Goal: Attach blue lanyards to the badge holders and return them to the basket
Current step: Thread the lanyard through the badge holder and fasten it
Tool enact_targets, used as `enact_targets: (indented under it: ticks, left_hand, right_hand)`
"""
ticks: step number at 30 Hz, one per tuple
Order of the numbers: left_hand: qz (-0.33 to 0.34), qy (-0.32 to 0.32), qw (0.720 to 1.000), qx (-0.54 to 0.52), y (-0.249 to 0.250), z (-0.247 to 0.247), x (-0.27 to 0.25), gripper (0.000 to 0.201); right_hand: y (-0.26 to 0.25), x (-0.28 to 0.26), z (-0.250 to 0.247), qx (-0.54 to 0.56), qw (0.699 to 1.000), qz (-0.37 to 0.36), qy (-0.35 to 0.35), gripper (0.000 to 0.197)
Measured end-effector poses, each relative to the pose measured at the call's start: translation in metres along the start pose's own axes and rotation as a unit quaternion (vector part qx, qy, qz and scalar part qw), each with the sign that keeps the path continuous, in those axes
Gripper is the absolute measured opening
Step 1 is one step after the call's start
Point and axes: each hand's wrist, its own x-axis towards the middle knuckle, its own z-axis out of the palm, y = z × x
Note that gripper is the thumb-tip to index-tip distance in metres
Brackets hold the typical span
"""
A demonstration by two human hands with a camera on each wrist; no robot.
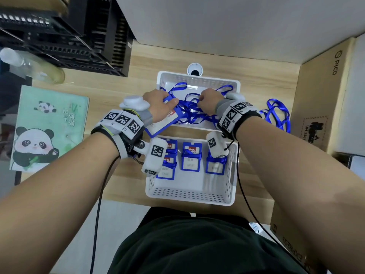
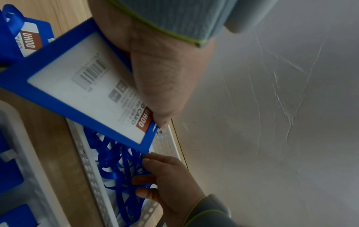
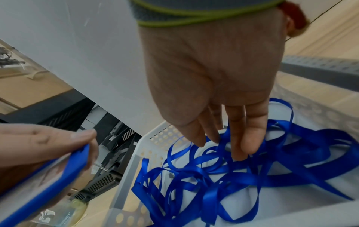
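Right hand (image 3: 213, 73), fingers extended and holding nothing, dips into the lanyards (image 3: 223, 176) tangled in the far basket (image 1: 199, 78). Best to pinch one loop and lift slowly so the others drop off. Left hand (image 1: 158, 103) grips a badge holder (image 2: 87, 86) just beside, over the basket's left edge. Finished holders lie in the near basket (image 1: 189, 194).

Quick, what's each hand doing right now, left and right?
Left hand: holding a blue badge holder by its top edge.
Right hand: open, fingers reaching into the blue lanyards, nothing gripped yet.
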Motion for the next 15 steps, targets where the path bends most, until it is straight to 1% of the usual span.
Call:
enact_targets:
  ticks: [4,6,8,11,13,15]
  left_hand:
    - [0.007,0.002,1.0,-0.006,-0.005,-0.004,0.003,0.04]
    - [0.009,0.004,1.0,-0.007,-0.005,-0.005,0.004,0.039]
    - [0.009,0.005,1.0,-0.01,-0.003,-0.007,0.005,0.038]
    - [-0.005,0.01,0.999,-0.035,0.003,-0.01,0.006,0.026]
    - [-0.006,0.03,0.998,-0.059,0.009,-0.013,0.006,0.016]
    - [0.005,0.042,0.995,-0.089,0.016,-0.015,0.003,0.017]
  right_hand:
    - [-0.002,-0.002,0.0,0.044,0.999,0.015,0.012,0.025]
    - [-0.004,-0.006,-0.004,0.072,0.997,0.01,0.039,0.023]
    - [-0.005,-0.013,-0.011,0.102,0.992,-0.005,0.073,0.029]
    - [-0.008,-0.026,-0.021,0.112,0.985,-0.038,0.123,0.03]
    - [-0.008,-0.032,-0.027,0.102,0.98,-0.074,0.151,0.03]
    - [-0.008,-0.04,-0.034,0.111,0.972,-0.117,0.169,0.03]
